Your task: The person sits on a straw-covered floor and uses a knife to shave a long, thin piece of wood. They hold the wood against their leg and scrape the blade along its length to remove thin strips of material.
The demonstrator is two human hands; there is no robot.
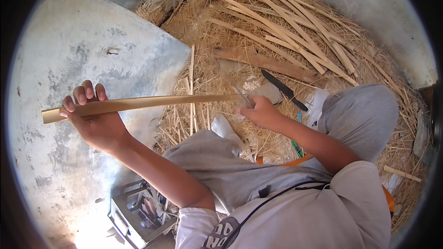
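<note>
A long, pale bamboo strip (166, 101) stretches nearly level across the middle of the view. Close to its wider left end, my left hand (94, 115) is closed around it, with the fingertips curled over the top edge. At the narrow right end my right hand (262, 112) is closed on a thin grey blade (245, 97), which meets or crosses the strip's tip. The blade's handle is hidden in my fist. Just beyond that hand, a knife with a dark blade (277, 83) lies on the ground beside a flat grey stone (267, 93).
Several split bamboo strips (295, 32) lie heaped at the far right over thick straw-like shavings (203, 32). A brown board (267, 62) lies nearer. Pale, stained wall (92, 37) rises at left. An open grey box (138, 212) with small items stands at lower left.
</note>
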